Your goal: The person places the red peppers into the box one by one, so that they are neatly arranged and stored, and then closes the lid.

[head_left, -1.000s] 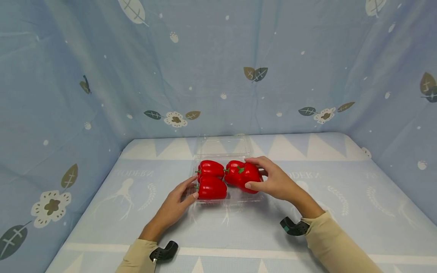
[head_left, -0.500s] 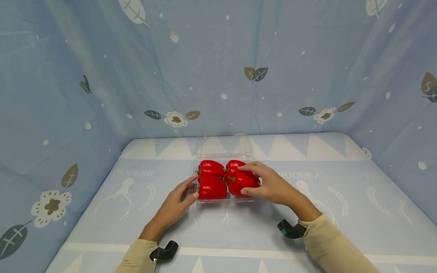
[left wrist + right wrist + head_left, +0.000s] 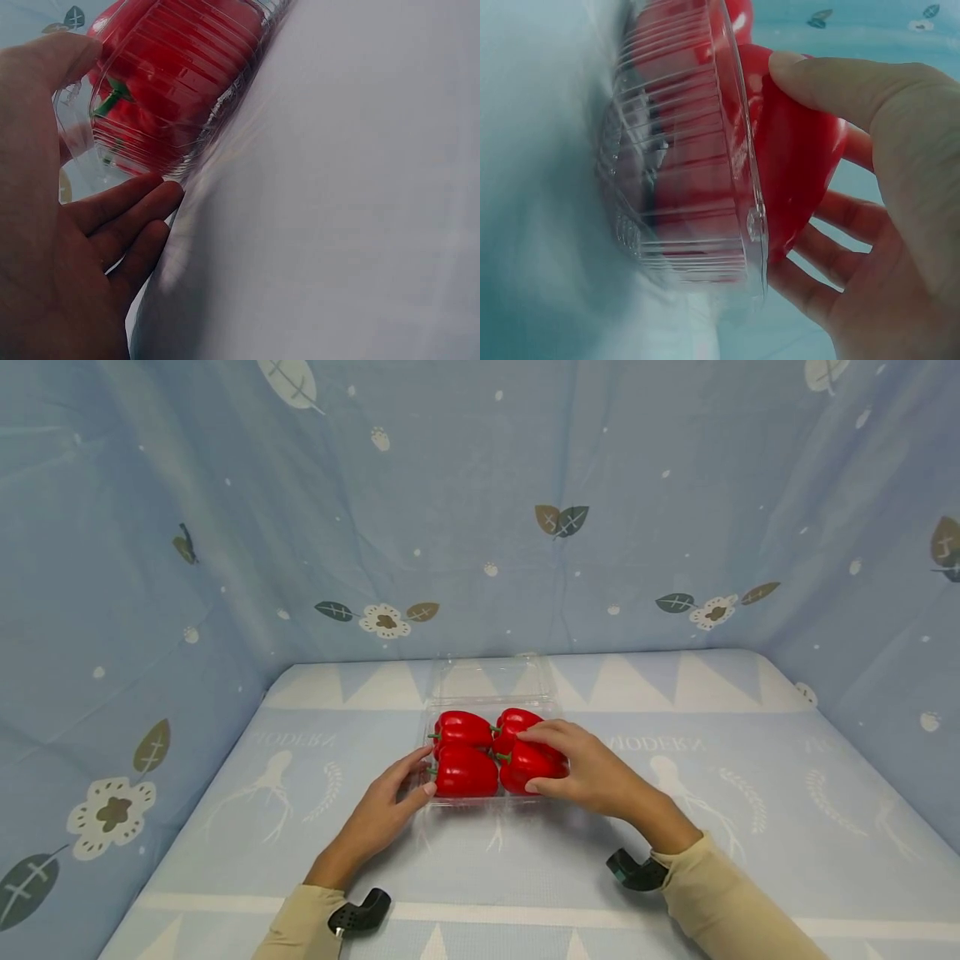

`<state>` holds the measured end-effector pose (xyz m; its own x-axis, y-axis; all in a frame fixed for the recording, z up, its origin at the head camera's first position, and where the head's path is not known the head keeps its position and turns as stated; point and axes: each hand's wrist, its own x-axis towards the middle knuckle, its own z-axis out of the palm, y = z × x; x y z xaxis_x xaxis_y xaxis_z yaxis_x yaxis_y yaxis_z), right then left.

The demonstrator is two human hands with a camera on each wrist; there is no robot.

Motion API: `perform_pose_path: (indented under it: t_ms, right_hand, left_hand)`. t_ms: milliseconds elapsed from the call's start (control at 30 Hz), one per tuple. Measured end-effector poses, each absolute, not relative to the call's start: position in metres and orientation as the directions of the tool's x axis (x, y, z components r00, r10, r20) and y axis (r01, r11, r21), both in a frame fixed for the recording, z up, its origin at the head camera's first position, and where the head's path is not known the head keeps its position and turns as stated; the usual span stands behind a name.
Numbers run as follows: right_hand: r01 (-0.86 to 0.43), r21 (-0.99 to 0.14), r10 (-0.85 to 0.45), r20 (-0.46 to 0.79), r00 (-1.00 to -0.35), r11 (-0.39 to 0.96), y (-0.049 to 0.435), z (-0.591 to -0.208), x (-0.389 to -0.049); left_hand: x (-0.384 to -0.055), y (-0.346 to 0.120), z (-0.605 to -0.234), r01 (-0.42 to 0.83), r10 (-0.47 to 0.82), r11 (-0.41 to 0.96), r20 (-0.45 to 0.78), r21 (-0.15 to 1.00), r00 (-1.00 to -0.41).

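Observation:
In the head view, several red bell peppers with green stems lie in a clear plastic clamshell container [image 3: 517,802]. My right hand [image 3: 592,772] grips the front right bell pepper [image 3: 525,770], thumb on its near side and fingers over the far side. From the right wrist, that pepper [image 3: 791,150] sits partly above the container rim [image 3: 742,127]. My left hand [image 3: 386,806] rests at the container's left side, beside the front left pepper [image 3: 467,772]. In the left wrist view its thumb is at the rim, and its extended fingers [image 3: 142,210] touch the wall low down.
The container's clear lid [image 3: 491,681] stands open behind it. A pale blue patterned cloth [image 3: 337,718] covers the table. Blue printed curtains [image 3: 480,527] close in the back and both sides.
My right hand has moved left and slightly toward the front with its bell pepper, lowering it into the container's front right space. The left hand has stayed put.

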<state>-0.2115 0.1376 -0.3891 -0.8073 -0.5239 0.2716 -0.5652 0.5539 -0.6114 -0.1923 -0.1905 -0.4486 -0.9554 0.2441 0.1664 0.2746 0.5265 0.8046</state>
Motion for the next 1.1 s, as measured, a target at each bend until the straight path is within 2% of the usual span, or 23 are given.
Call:
perform_pose_path:
  t_ms: [733, 1100]
  right_hand:
    - [-0.602, -0.458, -0.552, 0.255, -0.794, 0.654, 0.1291, -0.3926, -0.2092]
    - [-0.578, -0.524, -0.561, 0.212, -0.8, 0.626, 0.138, -0.397, -0.209]
  left_hand:
    - [-0.1942, -0.1916, -0.4489, 0.271, 0.243, 0.538, 0.161, 0.798, -0.957]
    - [-0.193, -0.1912, -0.4478, 0.271, 0.251, 0.527, 0.157, 0.805, -0.955]
